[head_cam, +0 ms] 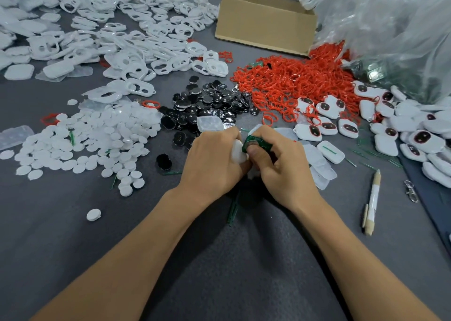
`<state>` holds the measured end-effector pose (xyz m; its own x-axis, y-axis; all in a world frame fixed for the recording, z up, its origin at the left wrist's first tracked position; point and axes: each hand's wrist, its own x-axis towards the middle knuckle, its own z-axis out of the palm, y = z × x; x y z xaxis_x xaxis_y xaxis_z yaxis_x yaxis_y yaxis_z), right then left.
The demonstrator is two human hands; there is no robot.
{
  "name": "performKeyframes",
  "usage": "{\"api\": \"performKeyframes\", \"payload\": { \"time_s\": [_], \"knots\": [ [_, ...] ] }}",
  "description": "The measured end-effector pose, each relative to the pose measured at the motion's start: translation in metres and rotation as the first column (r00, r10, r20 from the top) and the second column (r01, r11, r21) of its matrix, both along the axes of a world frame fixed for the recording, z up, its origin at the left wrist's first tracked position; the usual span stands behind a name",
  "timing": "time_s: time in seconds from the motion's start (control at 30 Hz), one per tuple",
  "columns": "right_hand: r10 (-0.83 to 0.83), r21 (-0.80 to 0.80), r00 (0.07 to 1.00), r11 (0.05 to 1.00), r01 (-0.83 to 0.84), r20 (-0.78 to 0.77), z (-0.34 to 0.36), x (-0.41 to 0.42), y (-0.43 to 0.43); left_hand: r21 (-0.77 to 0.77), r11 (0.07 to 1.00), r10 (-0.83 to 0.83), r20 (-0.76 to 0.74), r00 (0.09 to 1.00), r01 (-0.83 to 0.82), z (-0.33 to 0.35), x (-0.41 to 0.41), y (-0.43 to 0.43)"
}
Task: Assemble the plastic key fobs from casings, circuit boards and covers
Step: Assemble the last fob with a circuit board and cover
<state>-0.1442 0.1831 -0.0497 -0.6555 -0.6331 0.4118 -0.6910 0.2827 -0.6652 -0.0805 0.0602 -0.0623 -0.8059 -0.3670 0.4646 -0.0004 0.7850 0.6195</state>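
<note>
My left hand (210,159) grips a white plastic casing (238,152) at the middle of the grey table. Touching it, my right hand (280,164) pinches a green circuit board (256,145) between thumb and fingers, pressed against the casing. White casings (136,49) lie heaped at the back left. Round white covers (97,140) spread out on the left. Black inserts (207,103) are piled just beyond my hands. Assembled white fobs (390,125) with dark windows lie on the right.
A mass of red loops (292,81) lies behind the hands to the right. A cardboard box (263,23) stands at the back, a clear plastic bag (390,28) beside it. A pen (372,201) and a metal clasp (411,191) rest at the right.
</note>
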Motion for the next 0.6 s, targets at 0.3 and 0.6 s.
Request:
{"api": "performKeyframes", "payload": {
  "time_s": [0.3, 0.6],
  "knots": [
    [-0.096, -0.231, 0.987, 0.965, 0.124, 0.132, 0.006, 0.003, 0.001, 0.239, 0.971, 0.010, -0.114, 0.993, 0.018, 0.005, -0.002, -0.003],
    [-0.250, 0.001, 0.968, 0.968, 0.250, -0.027, 0.005, -0.003, 0.003, 0.370, 0.905, -0.162, -0.163, 0.973, 0.212, 0.011, 0.000, -0.005]
  ]
}}
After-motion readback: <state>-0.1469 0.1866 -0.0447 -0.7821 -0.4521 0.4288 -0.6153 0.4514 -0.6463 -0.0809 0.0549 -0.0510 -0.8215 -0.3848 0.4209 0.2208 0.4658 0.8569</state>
